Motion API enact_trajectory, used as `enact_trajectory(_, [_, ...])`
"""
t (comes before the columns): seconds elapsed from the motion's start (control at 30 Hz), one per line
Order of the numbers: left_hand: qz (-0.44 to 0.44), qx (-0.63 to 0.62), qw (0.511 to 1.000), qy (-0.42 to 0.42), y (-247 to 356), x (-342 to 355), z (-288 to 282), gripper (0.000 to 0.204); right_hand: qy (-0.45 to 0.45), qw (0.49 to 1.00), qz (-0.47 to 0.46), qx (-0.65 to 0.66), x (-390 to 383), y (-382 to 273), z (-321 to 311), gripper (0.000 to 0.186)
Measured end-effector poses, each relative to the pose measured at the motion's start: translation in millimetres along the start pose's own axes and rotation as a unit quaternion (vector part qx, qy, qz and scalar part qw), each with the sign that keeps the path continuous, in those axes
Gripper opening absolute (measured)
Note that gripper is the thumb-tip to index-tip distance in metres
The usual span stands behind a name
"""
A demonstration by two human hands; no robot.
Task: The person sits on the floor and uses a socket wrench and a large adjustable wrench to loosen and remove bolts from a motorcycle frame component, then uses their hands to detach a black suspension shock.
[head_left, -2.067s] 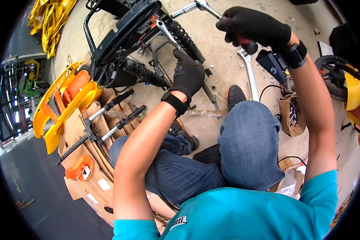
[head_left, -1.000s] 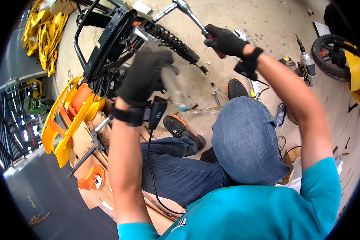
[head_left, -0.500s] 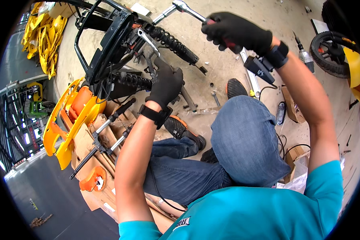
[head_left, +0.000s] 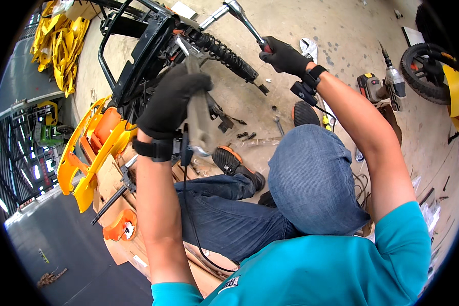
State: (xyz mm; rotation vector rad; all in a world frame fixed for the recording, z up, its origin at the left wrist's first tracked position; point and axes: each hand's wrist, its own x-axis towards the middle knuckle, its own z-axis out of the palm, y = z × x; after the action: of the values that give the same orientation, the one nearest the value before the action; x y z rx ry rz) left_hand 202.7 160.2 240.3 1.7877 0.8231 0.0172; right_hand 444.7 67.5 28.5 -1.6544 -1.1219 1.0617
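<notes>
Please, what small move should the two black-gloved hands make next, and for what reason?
Perhaps the right hand should give the red-gripped chrome ratchet a light test turn: its silver extension reaches toward the black metal frame, but the far end's seating cannot be seen. The left hand holds a dull grey metal bar, so only the right need move.

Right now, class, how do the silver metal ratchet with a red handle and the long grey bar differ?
The silver metal ratchet is shiny; the long grey bar looks dull. The right hand holds the ratchet, the left hand the bar. The ratchet shows fairly sharply; the bar is blurred. Both are gripped by black-gloved hands.
</notes>
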Motion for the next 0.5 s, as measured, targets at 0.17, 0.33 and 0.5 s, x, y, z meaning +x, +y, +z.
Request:
enact_trajectory(0.17, [-0.063, 0.069, 0.992, 0.087, -30.3, 14.6, 68.0, 0.031, -0.062, 0.996, 0.006, 0.063, -31.0, -38.0, -34.4, 0.025])
enact_trajectory(0.33, [-0.002, 0.263, 0.947, 0.186, -89.8, 38.4, 102.7, 0.059, -0.121, 0.978, 0.003, 0.168, -48.5, -134.3, -83.0, 0.026])
enact_trajectory(0.5, [-0.034, 0.29, 0.936, 0.197, -91.7, 36.2, 97.8, 0.067, -0.192, 0.969, 0.034, 0.155, -46.3, -150.5, -84.2, 0.026])
